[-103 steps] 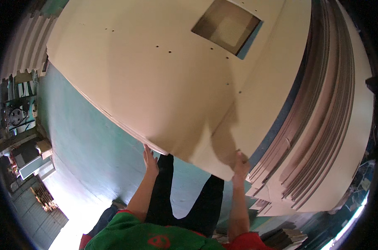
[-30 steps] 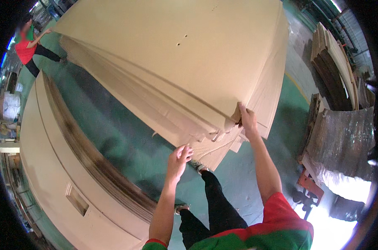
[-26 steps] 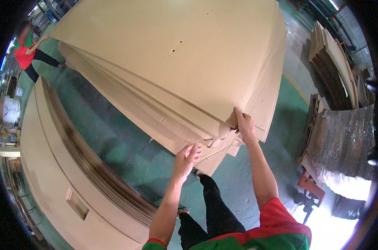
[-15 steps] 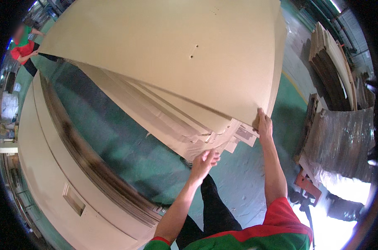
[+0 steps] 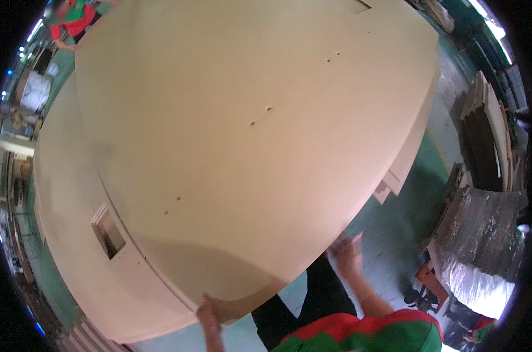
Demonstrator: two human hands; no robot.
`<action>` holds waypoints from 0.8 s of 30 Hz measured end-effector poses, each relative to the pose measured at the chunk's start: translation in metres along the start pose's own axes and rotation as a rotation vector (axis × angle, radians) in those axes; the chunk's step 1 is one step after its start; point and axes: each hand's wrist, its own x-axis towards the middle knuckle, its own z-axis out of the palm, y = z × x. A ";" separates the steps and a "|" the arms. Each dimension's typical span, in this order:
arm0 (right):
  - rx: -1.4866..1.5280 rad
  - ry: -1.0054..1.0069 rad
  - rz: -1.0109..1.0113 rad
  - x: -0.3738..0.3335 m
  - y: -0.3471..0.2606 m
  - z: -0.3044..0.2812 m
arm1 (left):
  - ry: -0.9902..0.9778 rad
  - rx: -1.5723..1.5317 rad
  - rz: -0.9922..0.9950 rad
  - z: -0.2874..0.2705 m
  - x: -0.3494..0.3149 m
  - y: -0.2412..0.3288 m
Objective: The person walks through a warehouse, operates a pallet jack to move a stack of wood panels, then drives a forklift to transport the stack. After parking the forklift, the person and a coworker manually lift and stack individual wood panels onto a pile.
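A large beige flat board (image 5: 301, 170) with several small holes spreads across the middle. At its near left corner my left hand (image 5: 209, 314) grips the edge, thumb on top and fingers hidden below. My right hand (image 5: 347, 253) is at the board's near right edge, smeared by motion. Its thumb sticks out, its other fingers are partly hidden, and I cannot tell whether it grips the edge. Under the board's left part lies another beige panel (image 5: 66, 193) with a rectangular cutout (image 5: 109, 232).
A co-worker (image 5: 78, 23) in red and green stands at the board's far left corner. Panel corners (image 5: 392, 183) poke out below the right edge. To the right are stacked boards (image 5: 485, 135) and a film-wrapped stack (image 5: 480, 229) above the green floor (image 5: 415, 211).
The board has swung left over the other panel and now covers the gap between the stacks. My left hand has moved left onto its corner; my right hand has come down nearer my body.
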 end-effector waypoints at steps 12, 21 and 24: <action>0.071 0.079 0.288 -0.039 0.137 0.099 | 1.085 0.149 0.262 -0.414 0.053 -0.175; -0.012 -0.448 0.775 -0.162 0.373 0.236 | 0.084 -1.448 -0.374 -0.061 -0.028 -0.226; -0.019 -0.142 1.055 -0.197 0.444 0.289 | 0.031 -1.785 -0.298 -0.016 0.007 -0.185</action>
